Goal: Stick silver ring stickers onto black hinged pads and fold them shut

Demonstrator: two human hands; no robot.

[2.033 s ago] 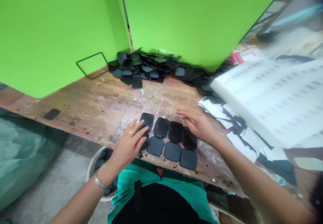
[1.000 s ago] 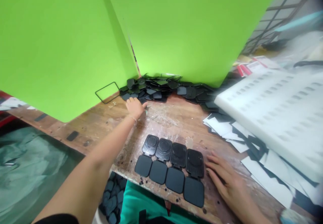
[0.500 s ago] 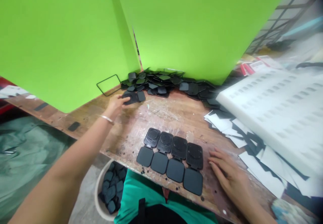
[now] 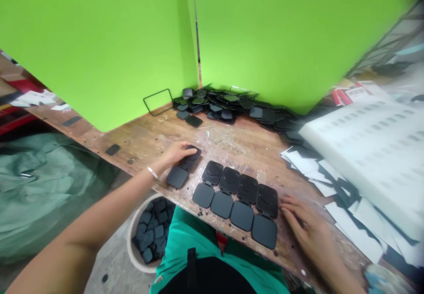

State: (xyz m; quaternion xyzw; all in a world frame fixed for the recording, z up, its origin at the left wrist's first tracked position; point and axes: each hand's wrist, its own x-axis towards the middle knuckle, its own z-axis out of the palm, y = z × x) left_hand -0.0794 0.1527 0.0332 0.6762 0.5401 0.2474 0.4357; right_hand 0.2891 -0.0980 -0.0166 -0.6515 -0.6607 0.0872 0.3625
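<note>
A black hinged plastic case (image 4: pixel 183 169), lying open with two square halves, rests on the worn wooden workbench (image 4: pixel 145 137) just left of a row of the same cases, and the person's left hand (image 4: pixel 179 151) lies over its far half. The fingers (image 4: pixel 189 150) curl loosely down onto that half, touching its top rather than clamped round it; the near half lies bare toward the bench edge. A thin metal bangle (image 4: pixel 152 173) circles the left wrist.

The row (image 4: pixel 238 194) holds four open black cases set side by side, each with a ribbed round-patterned half farther away and a plain flat half nearer the person. The right hand (image 4: pixel 306 227) lies flat on the bench just right of the fourth case, fingers (image 4: pixel 291 205) stretched out and slightly spread, their tips close beside or touching its edge; which cannot be told. It holds nothing.

Farther back, a heap of loose black cases (image 4: pixel 232 104), too many to count, is piled against the bright green wall panels (image 4: pixel 132 42). A black wire rectangle (image 4: pixel 158 101) leans against the panel left of the heap. White and black paper sheets (image 4: pixel 318 170) lie scattered at right under a white slotted board (image 4: pixel 371 148). Below the bench edge, a pale round bucket (image 4: pixel 132 241) holds more black cases. No writing can be read anywhere.
</note>
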